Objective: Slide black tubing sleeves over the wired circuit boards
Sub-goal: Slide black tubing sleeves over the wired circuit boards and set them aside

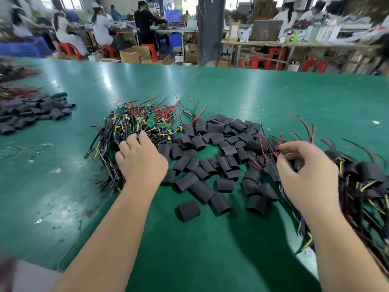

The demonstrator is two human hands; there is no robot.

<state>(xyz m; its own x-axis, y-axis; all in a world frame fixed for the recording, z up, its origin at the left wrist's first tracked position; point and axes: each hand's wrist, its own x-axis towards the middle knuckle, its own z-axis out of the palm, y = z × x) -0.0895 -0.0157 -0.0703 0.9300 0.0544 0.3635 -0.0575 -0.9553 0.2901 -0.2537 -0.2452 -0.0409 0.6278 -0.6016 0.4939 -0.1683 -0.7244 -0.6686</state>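
Note:
A tangled heap of wired circuit boards (145,121), small green boards with red, black and yellow leads, lies on the green table (242,93). My left hand (141,159) rests on its near edge, fingers curled down among the wires. To its right spreads a loose pile of short black tubing sleeves (212,163). My right hand (305,173) hovers at the pile's right side, fingers curled round a sleeved board with red leads. Past it lies a heap of sleeved boards (366,180) with wires trailing toward me.
A second pile of black sleeves (35,112) sits at the far left of the table, with red wires behind it. Beyond the table edge, several people sit on red stools (67,49) at other benches. Cardboard boxes (134,53) and a dark pillar (210,30) stand on the floor.

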